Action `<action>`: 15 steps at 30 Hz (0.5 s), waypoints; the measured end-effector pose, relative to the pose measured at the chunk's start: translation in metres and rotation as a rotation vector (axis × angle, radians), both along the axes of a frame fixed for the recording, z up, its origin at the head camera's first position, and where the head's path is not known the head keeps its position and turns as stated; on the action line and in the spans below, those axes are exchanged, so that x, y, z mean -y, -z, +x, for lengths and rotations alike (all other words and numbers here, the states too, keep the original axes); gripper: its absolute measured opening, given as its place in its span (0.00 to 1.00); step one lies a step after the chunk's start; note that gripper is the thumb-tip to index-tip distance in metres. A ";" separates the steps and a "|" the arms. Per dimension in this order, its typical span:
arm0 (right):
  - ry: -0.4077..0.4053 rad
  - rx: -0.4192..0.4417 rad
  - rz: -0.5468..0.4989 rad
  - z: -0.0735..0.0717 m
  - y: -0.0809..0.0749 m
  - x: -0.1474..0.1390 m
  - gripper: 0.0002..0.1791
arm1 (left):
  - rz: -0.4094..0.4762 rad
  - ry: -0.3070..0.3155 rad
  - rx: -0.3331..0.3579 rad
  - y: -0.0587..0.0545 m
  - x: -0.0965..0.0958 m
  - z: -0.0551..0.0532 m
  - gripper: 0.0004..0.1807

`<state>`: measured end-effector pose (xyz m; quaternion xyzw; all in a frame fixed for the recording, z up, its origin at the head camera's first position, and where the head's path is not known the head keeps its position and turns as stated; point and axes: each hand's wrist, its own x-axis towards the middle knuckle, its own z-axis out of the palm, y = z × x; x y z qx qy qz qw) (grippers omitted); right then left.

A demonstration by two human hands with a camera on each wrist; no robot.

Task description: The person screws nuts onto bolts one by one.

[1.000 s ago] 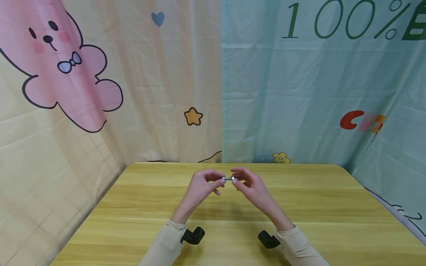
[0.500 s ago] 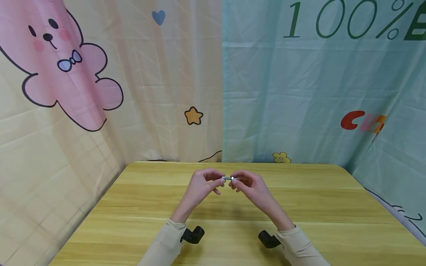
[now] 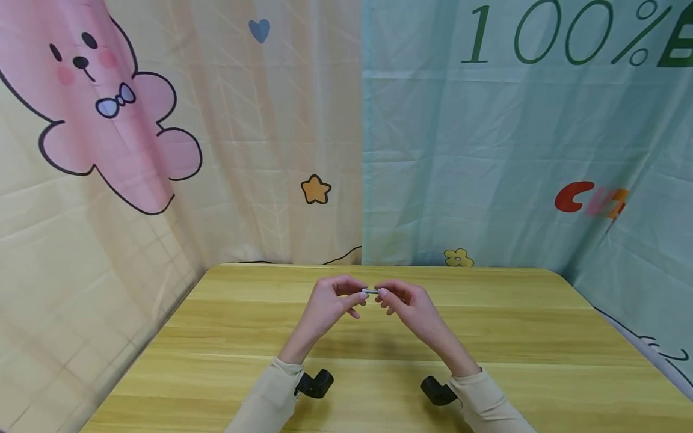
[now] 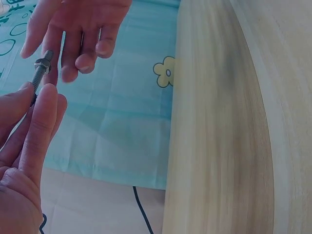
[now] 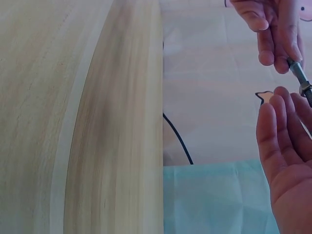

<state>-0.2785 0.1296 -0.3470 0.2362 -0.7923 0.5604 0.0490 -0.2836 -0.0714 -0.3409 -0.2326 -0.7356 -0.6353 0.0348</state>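
Observation:
Above the table, my left hand [image 3: 329,302] pinches one end of a metal bolt [image 3: 371,291] between thumb and fingers. A hex nut [image 4: 43,63] sits on the bolt's thread, a little short of the free tip, as the left wrist view shows. Around that tip is my right hand [image 3: 408,305], its fingers fairly straight. Its index finger lies beside the nut, and its thumb stands apart from it in the left wrist view. Whether the index finger touches the nut I cannot tell. In the head view, the right thumb covers the nut.
Below both hands spreads a light wooden table [image 3: 216,361]. Printed curtains [image 3: 460,132] hang behind it and along the sides. A black wrist camera [image 3: 316,383] sticks out from the left sleeve, another black camera [image 3: 437,391] from the right sleeve.
The right fingers have shifted slightly around the bolt's end, and the thumb now hides the nut that showed earlier in the head view. The left hand keeps its hold on the bolt.

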 end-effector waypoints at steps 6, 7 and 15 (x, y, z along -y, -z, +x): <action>0.008 -0.048 -0.013 -0.015 0.019 -0.004 0.17 | -0.006 0.001 0.006 0.000 -0.001 0.000 0.06; 0.005 -0.063 -0.020 -0.017 0.021 -0.005 0.17 | -0.005 0.002 0.005 -0.001 -0.001 0.000 0.06; -0.040 -0.113 -0.076 -0.024 0.029 -0.006 0.12 | 0.003 0.007 0.010 0.000 0.001 -0.001 0.07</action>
